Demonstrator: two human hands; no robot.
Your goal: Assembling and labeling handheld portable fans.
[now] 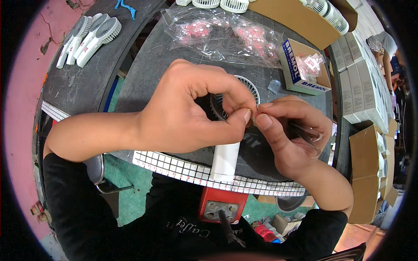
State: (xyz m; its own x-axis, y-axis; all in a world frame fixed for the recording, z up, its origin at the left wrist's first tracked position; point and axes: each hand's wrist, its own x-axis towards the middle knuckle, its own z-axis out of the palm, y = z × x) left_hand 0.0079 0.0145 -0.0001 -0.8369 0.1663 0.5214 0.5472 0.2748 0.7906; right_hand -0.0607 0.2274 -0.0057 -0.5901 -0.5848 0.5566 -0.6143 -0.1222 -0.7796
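Above the table, my left hand [196, 106] and my right hand [291, 135] meet fingertip to fingertip. Each pinches thumb against forefinger; whatever sits between the tips is too small to make out. A piece of clear plastic [310, 138] shows inside the curled fingers of my right hand. Below my hands lies a white handheld fan, its handle [225, 160] pointing toward me and across the ruler strip [174, 167]. My left hand hides much of the round fan grille [251, 87].
Several white handheld fans [89, 37] lie on the left table. Clear plastic bags with small red-and-white packets [252, 37] are at the back. An open box [291, 65] of packets stands back right, near cardboard boxes [365, 169] and stacked white boxes [363, 87].
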